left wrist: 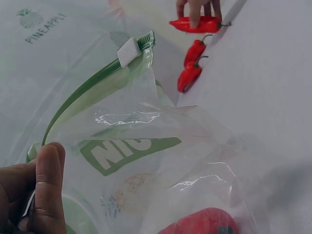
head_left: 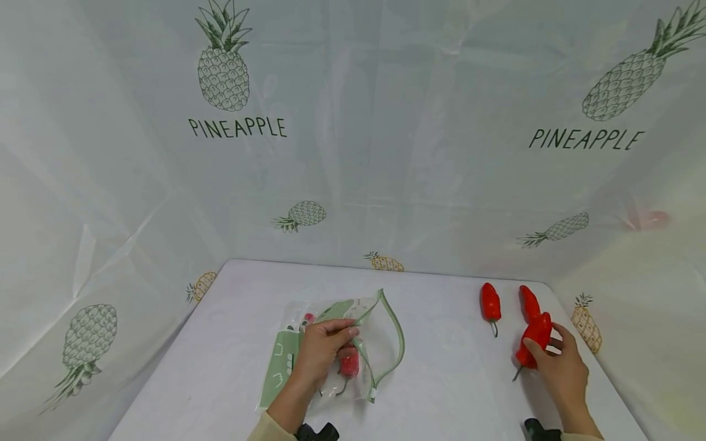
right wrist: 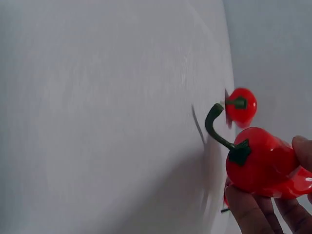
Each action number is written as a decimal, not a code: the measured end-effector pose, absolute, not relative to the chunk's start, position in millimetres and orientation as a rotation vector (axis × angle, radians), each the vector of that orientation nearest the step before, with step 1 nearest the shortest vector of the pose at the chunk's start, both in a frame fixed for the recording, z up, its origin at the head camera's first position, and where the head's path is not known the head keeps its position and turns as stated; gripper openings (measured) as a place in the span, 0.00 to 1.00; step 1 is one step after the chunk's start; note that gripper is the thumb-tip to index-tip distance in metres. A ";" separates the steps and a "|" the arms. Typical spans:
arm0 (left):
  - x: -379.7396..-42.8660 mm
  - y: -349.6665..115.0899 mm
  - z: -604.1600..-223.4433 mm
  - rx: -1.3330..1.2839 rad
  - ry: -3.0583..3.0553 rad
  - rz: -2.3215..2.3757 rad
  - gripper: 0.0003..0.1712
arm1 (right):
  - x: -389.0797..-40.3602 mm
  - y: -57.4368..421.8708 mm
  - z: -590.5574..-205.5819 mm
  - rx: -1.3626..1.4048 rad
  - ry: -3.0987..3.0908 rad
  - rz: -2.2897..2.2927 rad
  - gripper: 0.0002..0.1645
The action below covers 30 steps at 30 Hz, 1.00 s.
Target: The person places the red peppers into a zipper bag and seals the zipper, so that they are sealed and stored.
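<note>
My left hand (head_left: 318,350) pinches the green-edged rim of a clear zip bag (head_left: 274,367), whose mouth gapes toward the right. A white slider (left wrist: 128,52) sits at one end of the zip in the left wrist view. Inside the bag lies a red pepper (head_left: 349,362), seen through the plastic; a bit of red also shows near the bag's far end. On the right, my right hand (head_left: 568,370) grips another red pepper (right wrist: 261,158) between thumb and fingers, its green stem pointing away from the palm. That pepper is raised, with a shadow below it on the table.
Two more red peppers lie at the table's back right: one pepper (head_left: 489,301) apart, the other pepper (head_left: 529,301) partly behind the held one. Behind the white table (head_left: 441,367) hangs a pale curtain (head_left: 386,122) printed with pineapples.
</note>
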<state>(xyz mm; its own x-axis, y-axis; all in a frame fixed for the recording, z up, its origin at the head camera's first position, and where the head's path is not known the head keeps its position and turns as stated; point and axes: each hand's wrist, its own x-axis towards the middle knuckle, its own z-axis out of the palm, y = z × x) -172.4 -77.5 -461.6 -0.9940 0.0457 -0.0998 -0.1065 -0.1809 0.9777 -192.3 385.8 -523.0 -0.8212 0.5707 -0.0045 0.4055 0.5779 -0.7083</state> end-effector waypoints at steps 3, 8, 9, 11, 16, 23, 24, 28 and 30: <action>-173.2 -78.0 -462.2 -0.079 1.951 2.330 0.18 | -195.2 376.3 -522.3 -0.768 -2.597 1.080 0.53; -173.2 -78.5 -462.8 -0.075 1.961 2.330 0.18 | -198.3 358.5 -522.1 -0.673 -2.595 1.109 0.52; -173.1 -78.6 -462.8 -0.073 1.964 2.329 0.18 | -198.7 355.1 -521.9 -0.648 -2.592 1.112 0.52; -172.8 -78.4 -462.7 -0.069 1.970 2.327 0.18 | -199.2 348.0 -521.2 -0.601 -2.589 1.115 0.50; -172.5 -77.7 -462.1 -0.071 1.970 2.333 0.18 | -199.8 328.7 -518.6 -0.498 -2.605 1.131 0.49; -170.8 -77.4 -460.7 -0.076 1.957 2.355 0.18 | -199.1 300.1 -511.3 -0.402 -2.657 1.239 0.52; -170.7 -77.5 -461.0 -0.080 1.956 2.358 0.18 | -198.8 296.1 -510.3 -0.384 -2.661 1.243 0.52; -171.8 -79.2 -464.0 -0.074 1.969 2.360 0.18 | -198.9 281.3 -507.0 -0.311 -2.674 1.253 0.52; -172.9 -80.4 -465.2 -0.071 1.975 2.359 0.18 | -199.4 273.8 -504.8 -0.282 -2.677 1.250 0.51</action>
<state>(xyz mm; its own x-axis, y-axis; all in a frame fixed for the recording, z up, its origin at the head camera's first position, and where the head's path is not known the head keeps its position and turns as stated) -172.9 -80.4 -465.2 -0.9969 0.0199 -0.0766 -0.0789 -0.1748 0.9814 -199.4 273.8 -504.8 -0.9671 0.2429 0.0760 0.0976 0.6298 -0.7706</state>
